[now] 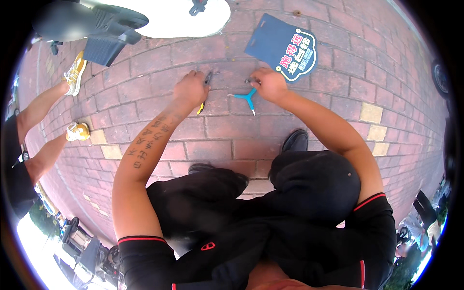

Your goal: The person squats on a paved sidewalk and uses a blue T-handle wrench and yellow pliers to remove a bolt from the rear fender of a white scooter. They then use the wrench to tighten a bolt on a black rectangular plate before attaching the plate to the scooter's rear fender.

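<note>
On the red brick paving, my left hand point(190, 88) is closed on a dark-headed tool with a yellow handle point(201, 107), which looks like pliers or a cutter and is partly hidden by my fingers. Across from it, my right hand point(268, 84) pinches a small dark metal piece point(250, 81), too small to identify. Just below my right fingertips lies a teal three-armed wrench point(247, 99) with thin metal tips. A dark blue flap point(266, 38) with a printed, white-edged panel lies flat beyond my right hand.
A white scooter point(183, 17) with grey plastic parts stands at the top left. Another person's legs point(36, 106) in yellow trainers are close on my left. My shoe point(295, 142) rests on the bricks below my right arm. Parked vehicles point(87, 251) and other people point(418, 227) line the edges.
</note>
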Tool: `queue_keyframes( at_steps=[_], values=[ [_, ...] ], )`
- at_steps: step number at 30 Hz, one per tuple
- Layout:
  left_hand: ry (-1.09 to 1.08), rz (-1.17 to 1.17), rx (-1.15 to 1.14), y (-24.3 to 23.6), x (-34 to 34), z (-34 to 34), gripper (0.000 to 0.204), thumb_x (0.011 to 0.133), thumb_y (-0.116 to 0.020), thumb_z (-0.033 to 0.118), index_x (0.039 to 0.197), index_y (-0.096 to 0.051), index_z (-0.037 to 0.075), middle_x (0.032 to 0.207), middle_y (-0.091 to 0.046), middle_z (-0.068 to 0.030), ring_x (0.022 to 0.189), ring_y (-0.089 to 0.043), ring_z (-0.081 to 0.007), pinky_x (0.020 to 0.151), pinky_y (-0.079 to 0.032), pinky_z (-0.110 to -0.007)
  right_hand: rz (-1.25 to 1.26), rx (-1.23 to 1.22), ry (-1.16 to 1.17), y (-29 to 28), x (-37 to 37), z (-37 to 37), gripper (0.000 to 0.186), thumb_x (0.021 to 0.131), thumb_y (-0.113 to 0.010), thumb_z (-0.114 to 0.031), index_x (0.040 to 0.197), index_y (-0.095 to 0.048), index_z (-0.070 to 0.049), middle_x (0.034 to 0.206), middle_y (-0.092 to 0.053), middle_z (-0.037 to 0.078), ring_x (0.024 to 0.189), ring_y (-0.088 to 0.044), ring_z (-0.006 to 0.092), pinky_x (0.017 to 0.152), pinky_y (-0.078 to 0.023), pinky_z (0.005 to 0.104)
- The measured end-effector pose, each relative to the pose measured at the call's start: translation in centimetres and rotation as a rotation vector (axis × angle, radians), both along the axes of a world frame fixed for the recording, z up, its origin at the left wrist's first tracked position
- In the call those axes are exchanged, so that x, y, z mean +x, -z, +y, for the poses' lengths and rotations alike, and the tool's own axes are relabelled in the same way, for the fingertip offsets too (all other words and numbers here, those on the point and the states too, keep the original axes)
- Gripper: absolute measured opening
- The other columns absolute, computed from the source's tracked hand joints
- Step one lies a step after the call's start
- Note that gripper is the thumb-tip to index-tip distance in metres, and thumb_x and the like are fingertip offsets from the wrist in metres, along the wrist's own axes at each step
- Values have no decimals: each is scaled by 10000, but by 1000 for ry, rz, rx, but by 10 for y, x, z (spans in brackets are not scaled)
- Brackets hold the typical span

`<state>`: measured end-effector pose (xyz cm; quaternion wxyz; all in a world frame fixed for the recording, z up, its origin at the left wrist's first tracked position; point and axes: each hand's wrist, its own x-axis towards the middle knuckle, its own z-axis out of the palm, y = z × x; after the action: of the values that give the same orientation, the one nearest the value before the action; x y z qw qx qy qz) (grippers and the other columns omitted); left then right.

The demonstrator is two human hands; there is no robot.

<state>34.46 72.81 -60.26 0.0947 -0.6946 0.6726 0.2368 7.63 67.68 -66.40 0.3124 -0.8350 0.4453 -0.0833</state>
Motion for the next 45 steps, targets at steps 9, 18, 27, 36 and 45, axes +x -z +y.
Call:
queue_keyframes(
  at_steps=[9, 18, 27, 36, 45],
  values=[
    [-62, 423, 33, 24, -44, -43, 215, 837, -603, 243, 958, -625, 66, 924, -667, -149, 895, -626, -341, 786, -488, -418, 164, -130, 374, -5, -65, -123, 354, 804, -670, -277, 1108, -637, -99, 1163, -606, 112, 1062, -581, 290, 883, -480, 390],
    [-392, 226, 28, 57, -107, -101, 445, 845, -632, 302, 1184, -548, 27, 1163, -618, -178, 1106, -581, -338, 904, -485, -394, 509, -246, 117, -12, -38, -149, 870, 710, -782, -383, 1423, -344, -144, 1348, -454, 129, 1301, -366, 310, 1059, -303, 455],
    [-518, 234, 3, 43, -127, -100, 526, 810, -691, 314, 1207, -525, 13, 1188, -589, -179, 1145, -564, -320, 929, -481, -411, 485, -178, 110, -11, -35, -154, 904, 682, -806, -311, 1439, -333, -168, 1364, -440, 110, 1285, -377, 320, 1056, -311, 471],
    [-723, 324, -139, 67, -139, -106, 353, 782, -721, 258, 1046, -606, 54, 1043, -633, -180, 1007, -619, -310, 839, -499, -402, 380, -218, 81, -17, -40, -146, 925, 642, -822, -278, 1430, -351, -159, 1399, -416, 101, 1306, -358, 320, 1064, -307, 464],
    [-465, 771, -544, -40, -121, -101, 198, 820, -686, 121, 915, -537, 33, 815, -628, -131, 734, -629, -222, 693, -495, -330, -598, 93, 323, -59, -54, -201, 623, 730, -795, -303, 1232, -549, -28, 1168, -614, 151, 1080, -584, 248, 932, -446, 354]
  ],
)
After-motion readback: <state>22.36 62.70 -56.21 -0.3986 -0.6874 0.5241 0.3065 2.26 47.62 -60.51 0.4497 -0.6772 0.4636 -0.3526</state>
